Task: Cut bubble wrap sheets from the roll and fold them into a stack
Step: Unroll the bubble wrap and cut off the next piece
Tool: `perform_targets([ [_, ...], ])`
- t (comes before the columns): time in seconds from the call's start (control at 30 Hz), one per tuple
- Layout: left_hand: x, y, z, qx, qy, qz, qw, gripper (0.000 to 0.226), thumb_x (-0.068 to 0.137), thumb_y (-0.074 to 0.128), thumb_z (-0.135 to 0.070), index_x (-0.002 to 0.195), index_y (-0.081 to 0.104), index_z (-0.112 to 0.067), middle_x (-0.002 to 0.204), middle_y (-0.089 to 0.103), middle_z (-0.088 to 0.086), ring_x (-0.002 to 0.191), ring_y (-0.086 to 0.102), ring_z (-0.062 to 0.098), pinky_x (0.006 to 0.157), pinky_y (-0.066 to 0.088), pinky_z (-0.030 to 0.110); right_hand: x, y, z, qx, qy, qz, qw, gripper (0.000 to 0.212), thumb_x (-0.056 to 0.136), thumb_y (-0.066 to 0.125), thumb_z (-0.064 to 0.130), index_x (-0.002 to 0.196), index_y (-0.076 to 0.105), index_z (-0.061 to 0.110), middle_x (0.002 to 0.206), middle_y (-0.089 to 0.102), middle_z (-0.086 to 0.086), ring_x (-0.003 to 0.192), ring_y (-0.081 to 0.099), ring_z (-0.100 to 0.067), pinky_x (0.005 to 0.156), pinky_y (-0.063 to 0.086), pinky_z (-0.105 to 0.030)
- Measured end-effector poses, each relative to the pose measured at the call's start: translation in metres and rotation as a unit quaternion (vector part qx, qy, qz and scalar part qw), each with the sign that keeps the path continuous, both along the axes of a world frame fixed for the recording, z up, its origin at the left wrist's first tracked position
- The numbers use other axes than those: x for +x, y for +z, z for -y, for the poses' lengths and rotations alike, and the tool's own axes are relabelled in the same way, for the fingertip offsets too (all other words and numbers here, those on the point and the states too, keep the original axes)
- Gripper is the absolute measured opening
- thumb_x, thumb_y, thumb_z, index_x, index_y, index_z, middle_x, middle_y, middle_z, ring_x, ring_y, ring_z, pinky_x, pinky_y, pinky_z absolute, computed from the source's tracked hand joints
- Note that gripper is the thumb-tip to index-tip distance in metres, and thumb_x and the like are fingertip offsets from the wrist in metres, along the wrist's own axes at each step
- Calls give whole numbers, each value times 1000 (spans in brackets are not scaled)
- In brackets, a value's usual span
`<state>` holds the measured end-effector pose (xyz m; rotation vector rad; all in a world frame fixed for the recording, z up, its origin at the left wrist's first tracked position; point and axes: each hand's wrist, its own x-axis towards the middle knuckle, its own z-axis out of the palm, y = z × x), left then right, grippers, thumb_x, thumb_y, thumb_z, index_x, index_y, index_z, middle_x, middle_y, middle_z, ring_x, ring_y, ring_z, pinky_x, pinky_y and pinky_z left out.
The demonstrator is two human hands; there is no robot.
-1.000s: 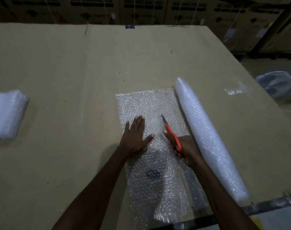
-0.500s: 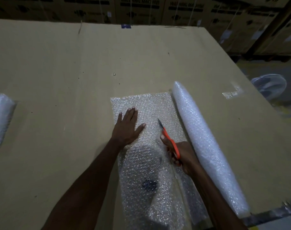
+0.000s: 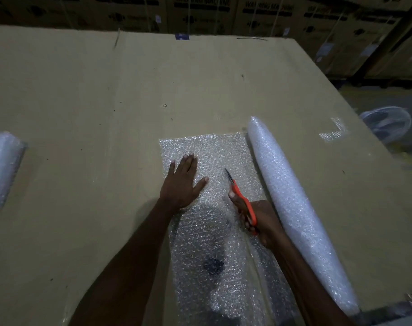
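We find a bubble wrap sheet (image 3: 214, 208) spread flat on the cardboard-covered table (image 3: 106, 102), unrolled from the bubble wrap roll (image 3: 294, 208), which lies just beside the sheet's right edge. The left hand (image 3: 182, 184) lies flat on the sheet to the left of the roll, fingers straight and spread, palm pressing the wrap down near the sheet's left border. The right hand (image 3: 259, 220) sits between the left hand and the roll, its fingers curled round the orange handles of a pair of scissors (image 3: 241, 200). The blades point away from the person, up the sheet and roughly parallel to the roll; they look nearly closed, though we cannot be sure in the dim light. On the near side of the scissors the sheet shows a lengthwise line that may be a cut or a crease.

A dark patch (image 3: 213, 264) shows through the sheet, nearer the person than both hands. Well to the left of the roll, at the table's left edge, lies a stack of folded bubble wrap (image 3: 2, 168). Beyond the table's far edge from the roll stand cardboard boxes (image 3: 200, 12) with printed lettering. A round fan (image 3: 386, 123) rests on the floor, right of the roll and past the table.
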<state>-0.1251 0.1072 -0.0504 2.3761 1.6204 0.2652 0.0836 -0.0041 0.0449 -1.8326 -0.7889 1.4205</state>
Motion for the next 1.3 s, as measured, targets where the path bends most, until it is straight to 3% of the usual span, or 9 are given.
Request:
perform_targets([
  [0.77, 0, -3, -2, -10, 5, 0, 1000, 85, 96, 8, -69, 160, 4, -14, 168, -3, 3, 154, -8, 15, 124, -7, 43, -4, -4, -25, 10, 11, -3, 1000, 60, 72, 84, 59, 44, 55, 14, 45, 47, -9, 34, 37, -16, 40, 29, -20],
  [0.97, 0, -2, -2, -8, 6, 1, 1000, 85, 96, 9, -69, 160, 3, -14, 168, -2, 3, 154, -8, 14, 123, -8, 42, -8, -5, -36, 23, 10, -4, 1000, 60, 72, 84, 56, 51, 55, 8, 45, 45, -10, 33, 35, -16, 39, 27, -20],
  [1.3, 0, 0, -1, -11, 6, 11, 1000, 82, 99, 15, -66, 161, 4, -14, 168, -2, 3, 154, -7, 14, 124, -8, 42, -8, -4, -47, 17, 20, 4, 1000, 60, 74, 83, 57, 46, 56, 12, 43, 48, -8, 33, 38, -16, 39, 29, -20],
])
